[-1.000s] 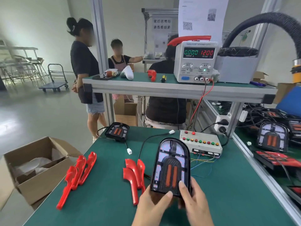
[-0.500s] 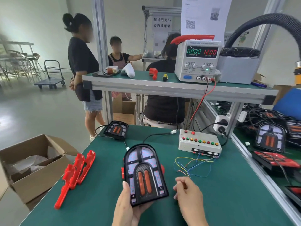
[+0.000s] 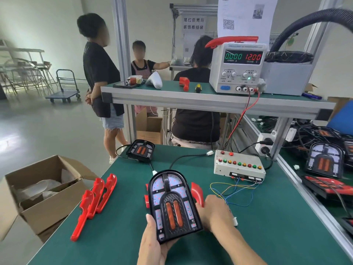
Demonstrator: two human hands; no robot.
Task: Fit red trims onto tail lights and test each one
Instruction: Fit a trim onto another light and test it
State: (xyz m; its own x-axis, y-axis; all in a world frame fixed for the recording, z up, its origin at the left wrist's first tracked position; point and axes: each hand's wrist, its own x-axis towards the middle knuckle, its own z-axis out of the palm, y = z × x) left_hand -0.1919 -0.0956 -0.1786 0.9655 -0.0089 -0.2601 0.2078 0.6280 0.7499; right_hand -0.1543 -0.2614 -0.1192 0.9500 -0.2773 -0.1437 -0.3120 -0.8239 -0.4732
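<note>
My left hand (image 3: 152, 243) grips the lower end of a black tail light (image 3: 172, 204) with two orange reflectors, held tilted above the green bench. My right hand (image 3: 214, 212) reaches behind the light's right side, its fingers hidden there, against a red trim (image 3: 197, 194) that sticks up past the light's edge. More red trim pieces peek out at the light's left edge (image 3: 146, 199). A stack of red trims (image 3: 93, 203) lies to the left. A second tail light (image 3: 141, 151) sits at the far end, its cable running toward me.
A white test box (image 3: 238, 167) with coloured buttons and loose wires stands right of centre. The power supply (image 3: 237, 67) on the upper shelf reads 12.00. An open cardboard box (image 3: 42, 192) is off the bench's left edge. More tail lights (image 3: 324, 161) lie on the right bench. Three people are behind.
The tail light swung from both hands into my left hand alone and moved left. My right hand let go and went behind the light's right side to the red trim.
</note>
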